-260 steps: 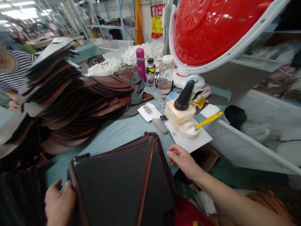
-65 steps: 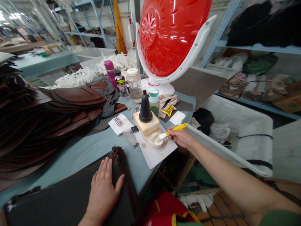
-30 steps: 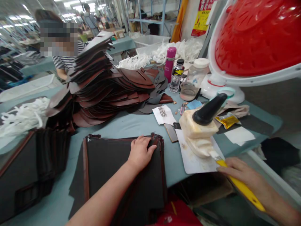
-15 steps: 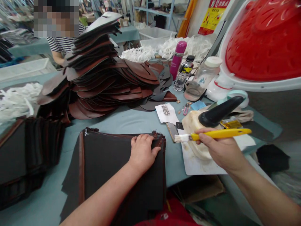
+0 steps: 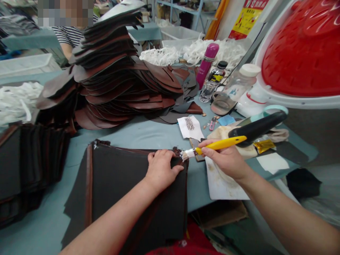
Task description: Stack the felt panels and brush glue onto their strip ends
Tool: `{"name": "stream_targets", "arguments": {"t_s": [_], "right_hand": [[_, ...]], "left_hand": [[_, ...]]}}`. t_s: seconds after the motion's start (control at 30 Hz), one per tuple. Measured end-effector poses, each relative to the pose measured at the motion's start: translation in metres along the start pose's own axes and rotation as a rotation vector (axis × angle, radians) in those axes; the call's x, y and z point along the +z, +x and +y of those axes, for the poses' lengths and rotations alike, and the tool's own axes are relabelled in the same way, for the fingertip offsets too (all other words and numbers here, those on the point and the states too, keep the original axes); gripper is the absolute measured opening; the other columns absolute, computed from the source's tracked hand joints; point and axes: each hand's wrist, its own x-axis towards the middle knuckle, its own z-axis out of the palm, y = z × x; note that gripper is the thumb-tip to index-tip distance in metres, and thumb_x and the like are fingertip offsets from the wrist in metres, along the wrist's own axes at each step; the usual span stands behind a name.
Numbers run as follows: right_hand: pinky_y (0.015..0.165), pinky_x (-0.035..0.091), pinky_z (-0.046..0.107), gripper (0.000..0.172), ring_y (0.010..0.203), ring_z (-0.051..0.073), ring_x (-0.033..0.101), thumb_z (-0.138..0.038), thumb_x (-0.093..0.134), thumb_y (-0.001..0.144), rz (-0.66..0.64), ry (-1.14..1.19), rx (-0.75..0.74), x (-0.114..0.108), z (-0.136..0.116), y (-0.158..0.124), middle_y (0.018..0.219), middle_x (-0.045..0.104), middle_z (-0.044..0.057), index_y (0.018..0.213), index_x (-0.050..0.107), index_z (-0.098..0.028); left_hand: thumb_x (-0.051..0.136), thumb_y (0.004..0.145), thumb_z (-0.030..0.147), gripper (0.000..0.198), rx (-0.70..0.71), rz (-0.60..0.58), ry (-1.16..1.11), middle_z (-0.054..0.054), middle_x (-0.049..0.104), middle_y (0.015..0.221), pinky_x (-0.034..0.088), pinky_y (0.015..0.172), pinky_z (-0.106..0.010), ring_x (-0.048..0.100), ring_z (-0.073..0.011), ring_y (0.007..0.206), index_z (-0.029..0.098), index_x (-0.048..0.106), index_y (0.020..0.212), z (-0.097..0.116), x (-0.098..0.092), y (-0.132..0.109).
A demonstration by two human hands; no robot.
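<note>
My right hand [image 5: 225,159] is closed around a yellow-handled paintbrush [image 5: 224,143]. The brush's pale bristles meet the top right corner of a stack of dark leather panels [image 5: 122,177]. On that same corner rests my left hand [image 5: 162,166], fingers over the upper edge and thumb spread apart, pressing on the top panel. A brown strip runs down the stack's left side. Behind my right hand stands a cream-coloured container [image 5: 221,132] with a thick black handle [image 5: 260,124], on a stained white board [image 5: 220,184].
A tall heap of brown and black leather pieces [image 5: 111,81] stands at the back; another stack [image 5: 39,156] lies at left. A pink flask [image 5: 207,65], a water bottle [image 5: 214,81] and a jar [image 5: 244,81] stand back right, beside a red-and-white lamp-like fixture [image 5: 302,53]. A person [image 5: 70,37] is across the table.
My right hand has brought the paintbrush leftward from over the cream container to the corner of the panel stack. My left hand has stayed on the stack. The view has shifted slightly.
</note>
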Motion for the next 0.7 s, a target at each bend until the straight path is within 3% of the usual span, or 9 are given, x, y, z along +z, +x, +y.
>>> {"name": "stream_targets", "arguments": {"t_s": [0.07, 0.17, 0.27, 0.37, 0.43, 0.57, 0.7], "right_hand": [[0.061, 0.046, 0.029, 0.019, 0.065, 0.017, 0.056, -0.033, 0.061, 0.074, -0.019, -0.01, 0.014, 0.0, 0.003, 0.0, 0.074, 0.062, 0.003, 0.082, 0.065, -0.016], [0.061, 0.045, 0.029, 0.018, 0.064, 0.015, 0.056, -0.033, 0.062, 0.075, 0.139, -0.005, 0.037, -0.003, 0.013, 0.004, 0.071, 0.061, 0.002, 0.081, 0.065, -0.016], [0.054, 0.043, 0.025, 0.017, 0.054, 0.011, 0.053, -0.032, 0.065, 0.074, 0.297, 0.182, 0.07, -0.008, 0.017, 0.01, 0.062, 0.057, -0.001, 0.077, 0.063, -0.015], [0.046, 0.04, 0.022, 0.019, 0.045, 0.009, 0.049, -0.03, 0.07, 0.068, 0.343, 0.419, 0.155, -0.006, 0.012, 0.014, 0.051, 0.049, -0.005, 0.068, 0.059, -0.014], [0.043, 0.039, 0.02, 0.023, 0.042, 0.008, 0.047, -0.029, 0.072, 0.064, 0.35, 0.513, 0.243, -0.001, 0.005, 0.016, 0.045, 0.043, -0.007, 0.061, 0.055, -0.015], [0.039, 0.037, 0.02, 0.029, 0.039, 0.008, 0.045, -0.03, 0.073, 0.06, 0.302, 0.553, 0.35, 0.011, -0.006, 0.015, 0.041, 0.04, -0.008, 0.054, 0.048, -0.016], [0.037, 0.036, 0.02, 0.025, 0.038, 0.008, 0.044, -0.03, 0.071, 0.064, 0.152, 0.453, 0.352, 0.014, -0.015, 0.005, 0.043, 0.044, -0.006, 0.058, 0.052, -0.015]], "left_hand": [[0.067, 0.07, 0.041, 0.029, -0.008, -0.001, 0.007, -0.002, 0.061, 0.097, 0.029, 0.086, -0.046, 0.051, -0.0241, 0.099, 0.023, 0.056, 0.09, 0.0, -0.001, 0.001], [0.07, 0.066, 0.041, 0.031, -0.018, -0.001, 0.03, -0.002, 0.061, 0.093, 0.031, 0.084, -0.045, 0.051, -0.0247, 0.095, 0.022, 0.056, 0.085, 0.002, -0.004, 0.005], [0.066, 0.071, 0.037, 0.022, -0.002, -0.01, 0.03, -0.001, 0.06, 0.09, 0.032, 0.081, -0.043, 0.052, -0.0236, 0.093, 0.022, 0.057, 0.085, 0.005, -0.007, 0.007], [0.061, 0.077, 0.029, 0.006, 0.028, 0.005, 0.043, 0.0, 0.059, 0.087, 0.032, 0.078, -0.039, 0.053, -0.0209, 0.091, 0.023, 0.06, 0.079, 0.007, -0.008, 0.004], [0.058, 0.078, 0.024, 0.003, 0.11, 0.055, 0.087, 0.0, 0.059, 0.083, 0.032, 0.076, -0.036, 0.053, -0.0183, 0.085, 0.022, 0.06, 0.076, 0.008, -0.006, -0.002], [0.047, 0.083, 0.015, 0.013, 0.432, 0.268, 0.268, -0.001, 0.059, 0.075, 0.032, 0.071, -0.035, 0.051, -0.0156, 0.072, 0.02, 0.059, 0.079, 0.007, 0.002, -0.019], [0.047, 0.083, 0.014, 0.014, 0.604, 0.409, 0.339, -0.002, 0.059, 0.074, 0.032, 0.07, -0.035, 0.05, -0.0156, 0.072, 0.018, 0.059, 0.089, 0.001, 0.009, -0.029]]}}
